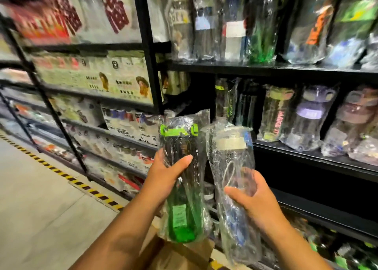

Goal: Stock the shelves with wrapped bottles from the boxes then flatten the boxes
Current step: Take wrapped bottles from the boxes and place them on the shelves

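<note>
Two hands are raised in front of black shelving, each holding one wrapped bottle upright. At far left, a yellow-and-black striped line (61, 173) runs along the pale floor (41, 208) at the foot of a black-framed rack (147, 44), whose tiers carry printed cartons (122, 77), somewhat blurred.

Right of the rack, the left hand (165, 175) grips the green bottle (182, 188) round its middle. The thumb (184, 160) lies across the near face of the clear plastic wrap and the fingers curl behind it. The bottle's bright green lid stands above the hand and its green base hangs below, over the open brown cardboard box (184, 257) at the bottom edge.

Just beside it, close but apart, the right hand (253, 198) holds the clear bottle (231, 163) by its lower half, thumb in front and fingers wrapped round the far side. Its whitish lid leans slightly left, and the loose wrap trails below the wrist.

Behind and to the right, the middle shelf (306, 155) bears a row of wrapped bottles, among them a lettered clear bottle (276, 114) and a purple-banded bottle (306, 116). The upper shelf (266, 67) holds more wrapped bottles.
</note>
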Demonstrator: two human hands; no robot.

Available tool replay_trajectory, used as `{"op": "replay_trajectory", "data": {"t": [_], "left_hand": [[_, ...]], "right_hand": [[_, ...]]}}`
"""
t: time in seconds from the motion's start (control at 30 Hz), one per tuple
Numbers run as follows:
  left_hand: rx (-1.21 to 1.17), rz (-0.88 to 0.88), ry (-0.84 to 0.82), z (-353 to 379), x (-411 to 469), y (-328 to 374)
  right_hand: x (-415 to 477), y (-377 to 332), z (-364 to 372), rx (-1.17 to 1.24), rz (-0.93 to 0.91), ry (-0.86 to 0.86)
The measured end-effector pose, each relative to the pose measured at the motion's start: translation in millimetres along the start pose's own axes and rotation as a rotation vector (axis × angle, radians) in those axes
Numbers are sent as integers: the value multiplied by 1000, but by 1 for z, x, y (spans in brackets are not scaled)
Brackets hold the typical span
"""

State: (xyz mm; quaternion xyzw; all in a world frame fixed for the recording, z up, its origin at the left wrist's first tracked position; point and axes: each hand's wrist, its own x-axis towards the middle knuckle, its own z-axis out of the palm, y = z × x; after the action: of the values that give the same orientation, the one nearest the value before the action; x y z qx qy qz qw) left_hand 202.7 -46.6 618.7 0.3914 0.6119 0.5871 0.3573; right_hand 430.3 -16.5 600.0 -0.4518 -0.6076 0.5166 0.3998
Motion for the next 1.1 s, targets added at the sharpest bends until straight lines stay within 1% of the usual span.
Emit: {"op": "replay_trajectory", "data": {"t": [0.1, 0.2, 0.33, 0.5, 0.63, 0.73, 0.83, 1.0, 1.1], "left_hand": [[11, 25, -38, -22, 35, 7], [33, 22, -32, -31, 73, 11], [98, 20, -41, -33, 122, 14], [122, 23, 60, -28, 174, 17], [163, -16, 128, -23, 208, 27], [167, -19, 187, -11, 231, 37], [148, -39, 216, -5, 252, 33], [110, -60, 196, -9, 282, 23], [114, -45, 178, -10, 296, 20]], "right_hand": [[20, -4, 31, 23, 8, 34], [46, -9, 51, 23, 9, 69], [103, -16, 66, 6, -16, 105], [196, -26, 82, -14, -83, 115], [272, -32, 95, 10, -115, 128], [316, -34, 101, 20, -162, 136], [345, -27, 108, 11, -184, 147], [375, -20, 125, 39, -195, 255], [388, -14, 132, -6, -212, 348]]}}
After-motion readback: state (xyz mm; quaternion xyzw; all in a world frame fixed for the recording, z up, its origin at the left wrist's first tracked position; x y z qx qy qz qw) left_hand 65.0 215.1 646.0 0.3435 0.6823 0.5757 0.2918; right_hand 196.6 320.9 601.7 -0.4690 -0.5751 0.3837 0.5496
